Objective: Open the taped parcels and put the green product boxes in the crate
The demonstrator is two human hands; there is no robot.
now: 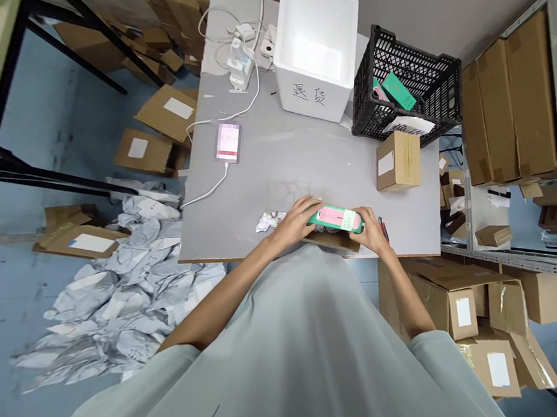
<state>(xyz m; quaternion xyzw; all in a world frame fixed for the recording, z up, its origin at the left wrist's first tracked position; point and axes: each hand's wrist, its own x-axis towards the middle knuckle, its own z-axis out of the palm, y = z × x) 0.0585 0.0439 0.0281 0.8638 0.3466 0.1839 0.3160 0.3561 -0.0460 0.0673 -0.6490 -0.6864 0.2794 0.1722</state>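
Observation:
Between my two hands is a green and pink product box (330, 216) with a pale label near its right end. My left hand (300, 216) grips its left end, and my right hand (370, 231) closes round the other end. Just below the box, an open cardboard box (331, 239) sits at the table's front edge, partly hidden by the hands and the shirt. Crumpled paper (270, 221) lies to the left of my left hand. A dark and red slim tool (383, 228), perhaps a cutter or pen, rests beside my right wrist.
On the grey table (312, 153) stand a white foam bin (311, 95), a black crate (410, 58) holding green boxes, and a small carton (398, 162). A phone (228, 143) with a cable (215, 187) lies left. Grey mailing bags (121, 305) cover the floor; cartons (445, 299) are stacked right.

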